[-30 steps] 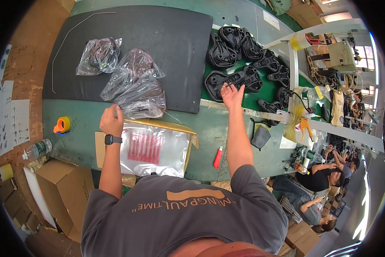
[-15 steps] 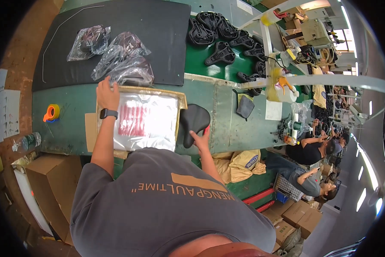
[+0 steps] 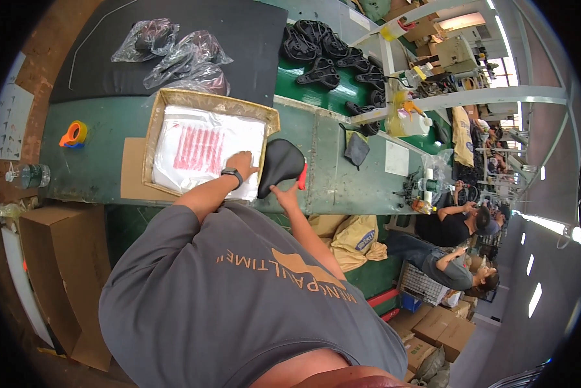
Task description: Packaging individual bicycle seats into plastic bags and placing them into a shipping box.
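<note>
A shallow cardboard box (image 3: 153,139) on the bench holds a stack of clear plastic bags (image 3: 174,174) with red print. My left hand (image 3: 241,165), a dark watch on its wrist, is over the stack's right side, its curled fingers closed at the edge of the top bag; the fingertips are partly hidden. Just right of the box is a black bicycle saddle (image 3: 282,165) with a red piece at its right edge. My right hand (image 3: 286,195) grips the saddle from its near side.
Several bagged saddles (image 3: 196,55) lie on a black mat (image 3: 251,39) behind the box. More black saddles (image 3: 319,74) rest on the green surface at far right. An orange tape roll (image 3: 75,133) is on the left, a dark pouch (image 3: 356,149) on the right. Other people sit farther right.
My left hand has moved from the box's far left corner to the right side of the bag stack. My right hand still holds the saddle beside the box. The whole view has shifted slightly.
</note>
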The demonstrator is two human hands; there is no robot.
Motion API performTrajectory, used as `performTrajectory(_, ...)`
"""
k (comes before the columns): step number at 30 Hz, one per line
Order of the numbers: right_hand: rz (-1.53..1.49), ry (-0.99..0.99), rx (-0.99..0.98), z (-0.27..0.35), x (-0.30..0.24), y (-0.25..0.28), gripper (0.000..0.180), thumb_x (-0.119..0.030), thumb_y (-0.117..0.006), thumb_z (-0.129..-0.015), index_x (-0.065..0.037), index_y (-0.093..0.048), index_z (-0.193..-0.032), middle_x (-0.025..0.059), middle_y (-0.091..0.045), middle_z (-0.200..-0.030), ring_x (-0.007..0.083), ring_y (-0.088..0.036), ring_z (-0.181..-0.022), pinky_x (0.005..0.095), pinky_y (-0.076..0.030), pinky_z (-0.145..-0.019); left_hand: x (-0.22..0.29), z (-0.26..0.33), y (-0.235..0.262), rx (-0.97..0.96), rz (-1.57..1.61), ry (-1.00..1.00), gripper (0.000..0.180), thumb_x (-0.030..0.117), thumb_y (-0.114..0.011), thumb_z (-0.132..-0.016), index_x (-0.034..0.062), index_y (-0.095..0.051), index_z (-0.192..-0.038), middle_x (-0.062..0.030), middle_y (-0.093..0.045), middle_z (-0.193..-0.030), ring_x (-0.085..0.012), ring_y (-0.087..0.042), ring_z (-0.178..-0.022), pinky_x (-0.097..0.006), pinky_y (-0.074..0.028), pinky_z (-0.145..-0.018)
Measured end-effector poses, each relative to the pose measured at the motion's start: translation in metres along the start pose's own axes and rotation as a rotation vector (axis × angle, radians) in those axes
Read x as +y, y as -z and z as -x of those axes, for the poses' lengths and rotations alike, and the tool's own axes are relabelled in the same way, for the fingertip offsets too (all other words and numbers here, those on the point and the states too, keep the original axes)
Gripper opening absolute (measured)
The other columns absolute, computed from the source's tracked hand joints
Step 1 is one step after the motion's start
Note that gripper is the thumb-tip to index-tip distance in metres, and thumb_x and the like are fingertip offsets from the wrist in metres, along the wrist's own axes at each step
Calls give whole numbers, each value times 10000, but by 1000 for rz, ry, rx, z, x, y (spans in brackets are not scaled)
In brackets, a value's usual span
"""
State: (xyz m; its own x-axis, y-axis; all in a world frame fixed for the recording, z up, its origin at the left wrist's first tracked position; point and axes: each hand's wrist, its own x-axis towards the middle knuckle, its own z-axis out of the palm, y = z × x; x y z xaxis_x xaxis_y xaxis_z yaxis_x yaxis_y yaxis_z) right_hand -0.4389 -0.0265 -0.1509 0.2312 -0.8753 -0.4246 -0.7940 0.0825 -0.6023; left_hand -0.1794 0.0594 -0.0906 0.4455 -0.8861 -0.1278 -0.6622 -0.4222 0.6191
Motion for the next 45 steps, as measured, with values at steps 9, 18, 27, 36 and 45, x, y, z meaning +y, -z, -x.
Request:
performTrajectory(9,-451,-442,-414,80,-26,-12,1212,-306,-825,-916,-113,89,-1689,232,-611,-1364,322,-706,-1042,440,-607,-811,-40,16,-31,98,277,130,243,277,-643,-1006,57,-747,-1002,-183,-737,-967,-381,-696,-944,-496,-535,-840)
performTrajectory(18,-911,-572,-729,-22,-17,-33,1107,-269,-871,-881,-16,-84,-1618,277,-472,-1528,495,-539,-1340,737,-390,-1113,-26,51,17,150,1050,550,175,145,-576,-1061,-6,-657,-1098,-127,-758,-952,-190,-760,-760,-339,-587,-615)
performTrajectory(27,-569,-247,-217,9,-105,57,648,-227,-857,-871,-13,-488,-1360,125,-599,-1164,250,-649,-868,411,-554,-537,-33,81,55,66,1237,501,254,272,-670,-1049,41,-739,-1132,-59,-783,-1045,-145,-730,-862,-310,-545,-686)
performTrajectory(36,-1501,50,-657,200,-126,160,510,-305,-749,-969,3,-539,-1318,214,-666,-1318,319,-743,-964,441,-631,-795,-4,87,74,83,853,62,227,195,-793,-946,-21,-794,-1016,-92,-798,-894,-142,-724,-799,-309,-573,-753)
performTrajectory(45,-1226,-64,-703,194,-167,102,374,-34,-713,-960,7,-553,-1296,176,-700,-1079,317,-751,-922,426,-653,-761,52,126,83,-546,1214,94,202,132,-648,-1053,-17,-770,-1114,-67,-787,-968,-132,-718,-825,-306,-598,-776)
